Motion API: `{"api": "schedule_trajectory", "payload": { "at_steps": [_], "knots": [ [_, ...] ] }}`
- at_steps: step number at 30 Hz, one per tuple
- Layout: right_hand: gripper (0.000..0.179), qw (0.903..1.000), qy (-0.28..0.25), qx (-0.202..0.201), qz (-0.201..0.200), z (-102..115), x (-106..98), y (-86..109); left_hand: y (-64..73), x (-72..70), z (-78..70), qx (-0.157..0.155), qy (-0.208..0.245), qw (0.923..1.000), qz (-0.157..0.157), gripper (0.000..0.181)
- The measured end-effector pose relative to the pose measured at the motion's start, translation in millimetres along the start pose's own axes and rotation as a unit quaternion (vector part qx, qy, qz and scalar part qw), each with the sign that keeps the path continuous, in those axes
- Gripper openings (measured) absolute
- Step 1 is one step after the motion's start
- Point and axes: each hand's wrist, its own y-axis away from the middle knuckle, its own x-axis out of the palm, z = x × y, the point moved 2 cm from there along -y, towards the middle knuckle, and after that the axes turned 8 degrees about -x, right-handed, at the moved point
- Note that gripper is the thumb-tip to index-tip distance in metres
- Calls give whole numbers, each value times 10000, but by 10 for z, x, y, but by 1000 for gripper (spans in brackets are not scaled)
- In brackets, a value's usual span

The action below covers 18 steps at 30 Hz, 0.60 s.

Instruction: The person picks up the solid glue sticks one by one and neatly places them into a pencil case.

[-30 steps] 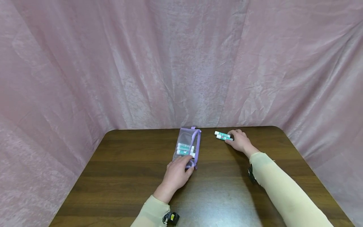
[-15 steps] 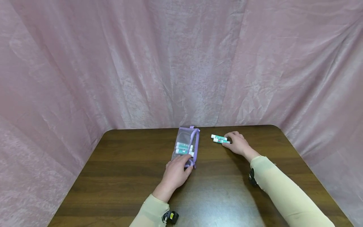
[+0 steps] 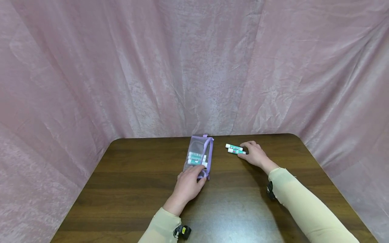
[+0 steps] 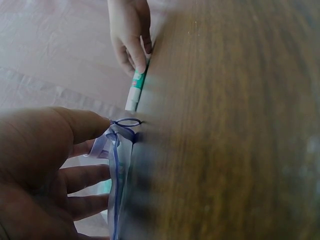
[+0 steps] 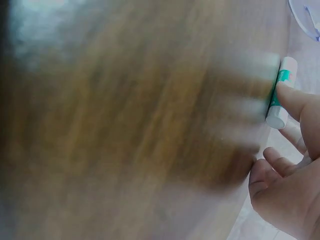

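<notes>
A clear pouch with purple zipper trim (image 3: pixel 197 141) lies flat left of the right hand, with green-and-white glue sticks (image 3: pixel 194 162) visible through it. My left hand (image 3: pixel 187 185) rests on its near end. In the left wrist view, the thumb touches the zipper-end corner and the fairly straight fingers lie against the pouch. Two more glue sticks (image 3: pixel 234 147) lie side by side on the table, white ends pointing left. My right hand (image 3: pixel 254 154) holds their right ends between thumb and fingers. The right wrist view shows the thumb on one glue stick (image 5: pixel 286 75).
The brown wooden table (image 3: pixel 136 179) has rounded far corners. Directly behind its far edge hangs a pink velvet curtain (image 3: pixel 194 74). Light glares off the tabletop between the forearms. Each wrist carries a small black device (image 3: pixel 183 232).
The right hand and its two glue sticks have shifted slightly left and nearer on the table. The left hand stays on the pouch. In the last half second almost nothing has moved.
</notes>
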Motion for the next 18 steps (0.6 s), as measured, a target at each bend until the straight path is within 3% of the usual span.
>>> {"api": "schedule_trajectory", "payload": {
  "at_steps": [11,18],
  "knots": [
    [59,9996,-211,133,-146,-35,-11,94,-14,12,2,-27,-30,10000,23,41],
    [51,9992,-256,134,-266,-55,-23,149,-2,23,4,29,-53,9999,-80,39]
  ]
}}
